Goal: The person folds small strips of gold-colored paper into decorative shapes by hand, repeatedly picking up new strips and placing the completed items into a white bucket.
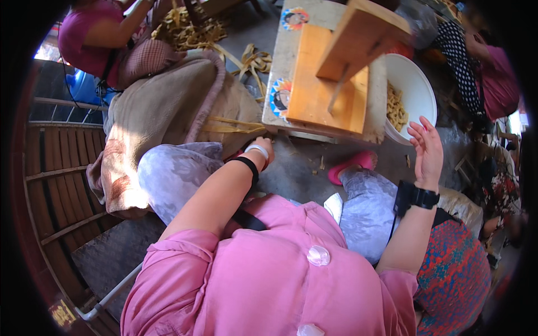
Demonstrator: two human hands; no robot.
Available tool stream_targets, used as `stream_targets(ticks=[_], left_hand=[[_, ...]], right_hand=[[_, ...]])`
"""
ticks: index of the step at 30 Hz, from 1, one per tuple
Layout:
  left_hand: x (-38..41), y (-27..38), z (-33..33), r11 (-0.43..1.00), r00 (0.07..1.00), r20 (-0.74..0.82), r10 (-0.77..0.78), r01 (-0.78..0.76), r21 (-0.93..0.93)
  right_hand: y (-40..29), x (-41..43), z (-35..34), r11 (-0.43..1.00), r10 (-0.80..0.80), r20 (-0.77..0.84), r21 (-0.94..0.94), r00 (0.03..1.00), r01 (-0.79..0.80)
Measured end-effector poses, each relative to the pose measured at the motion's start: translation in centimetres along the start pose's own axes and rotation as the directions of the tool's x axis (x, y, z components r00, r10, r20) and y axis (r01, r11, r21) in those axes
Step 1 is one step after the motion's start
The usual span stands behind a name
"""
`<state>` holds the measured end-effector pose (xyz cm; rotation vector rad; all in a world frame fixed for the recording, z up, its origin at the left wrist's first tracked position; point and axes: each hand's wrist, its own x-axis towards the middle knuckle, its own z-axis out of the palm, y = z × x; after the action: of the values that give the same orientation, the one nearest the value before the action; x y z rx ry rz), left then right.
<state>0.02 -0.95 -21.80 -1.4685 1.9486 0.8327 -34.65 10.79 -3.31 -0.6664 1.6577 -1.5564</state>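
My left hand [265, 149], with a white bangle at the wrist, is low beside the near left corner of a worn low table [275, 119]. Its fingers are curled, and whether they hold anything is hidden. Long yellowish flat strips [231, 125] lie over a cloth-covered heap just above it. My right hand [426, 147] is raised with fingers apart and empty, in front of a white bucket [422, 90] that holds short curled yellowish pieces [396, 107]. On the table rests a wooden board [309, 96] with a tilted wooden block [357, 42] above it and a thin metal rod [338, 90] between them.
A brown cloth-covered heap [164, 101] stands at the left, with a person in pink [94, 38] beyond it. More strips [256, 63] lie on the floor behind. A patterned red and blue cloth item [454, 273] is at my right. Other people sit at the far right.
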Motion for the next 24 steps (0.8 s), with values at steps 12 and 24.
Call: stream_targets(ticks=[12, 24], left_hand=[[4.8, -2.7, 3.7, 0.604, 0.934, -0.113, 0.338, -0.123, 0.787], [-1.4, -5.6, -21.0, 0.129, 0.946, -0.312, 0.084, -0.321, -0.938]], right_hand=[[-1.8, -0.5, 0.3, 0.995, 0.038, -0.071, -0.086, 0.997, -0.044], [-3.1, -0.3, 1.3, 0.984, -0.177, -0.143, -0.052, 0.974, 0.172]])
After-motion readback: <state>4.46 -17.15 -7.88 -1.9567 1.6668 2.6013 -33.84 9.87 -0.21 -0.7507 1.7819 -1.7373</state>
